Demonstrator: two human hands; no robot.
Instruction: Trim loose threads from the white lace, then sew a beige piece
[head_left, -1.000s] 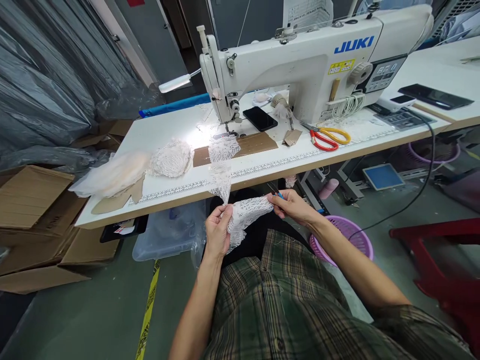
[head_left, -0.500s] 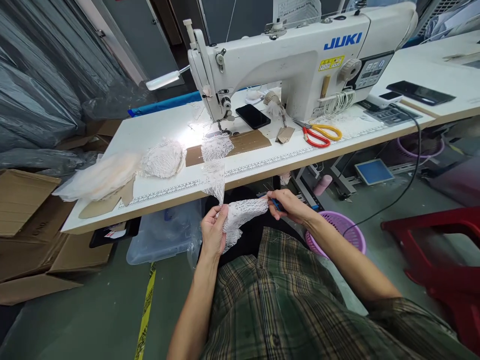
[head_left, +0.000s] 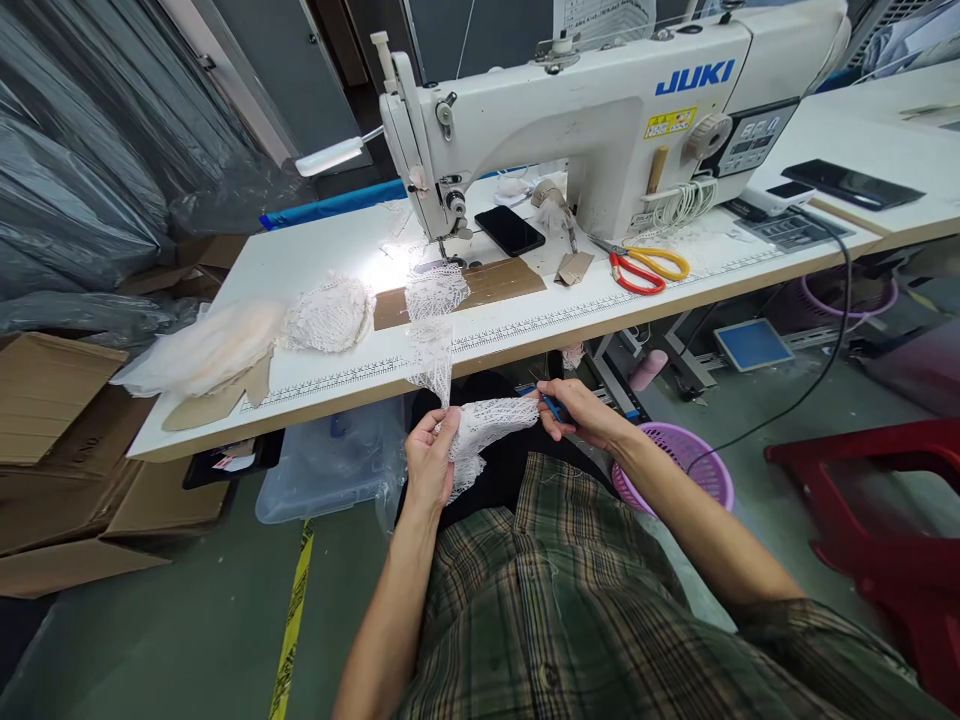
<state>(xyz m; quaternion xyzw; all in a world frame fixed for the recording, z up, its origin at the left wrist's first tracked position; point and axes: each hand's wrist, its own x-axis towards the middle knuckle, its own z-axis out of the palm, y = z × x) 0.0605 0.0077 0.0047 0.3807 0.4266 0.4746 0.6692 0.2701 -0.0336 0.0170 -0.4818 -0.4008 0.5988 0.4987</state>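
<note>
White lace fabric (head_left: 491, 425) is stretched between my two hands in front of the table edge. My left hand (head_left: 431, 455) is closed on its left end, thumb on top. A strip of the same lace runs from there up over the edge to the sewing machine (head_left: 510, 125), under its needle area. My right hand (head_left: 574, 410) is closed around blue-handled thread snips (head_left: 555, 408), its fingertips at the lace's right end. Whether those fingertips also pinch the lace I cannot tell. The snips' blades are mostly hidden.
On the table lie a round lace pile (head_left: 330, 313), sheer pale fabric (head_left: 202, 350), a phone (head_left: 510, 231), red-and-yellow-handled scissors (head_left: 641, 268) and brown card (head_left: 502, 283). Below are a purple basket (head_left: 712, 480), a clear plastic bin (head_left: 322, 490) and a red stool (head_left: 885, 520).
The view has shifted slightly, so the machine and table sit a little further right. Both hands keep their hold, with the lace stretched between them much as before.
</note>
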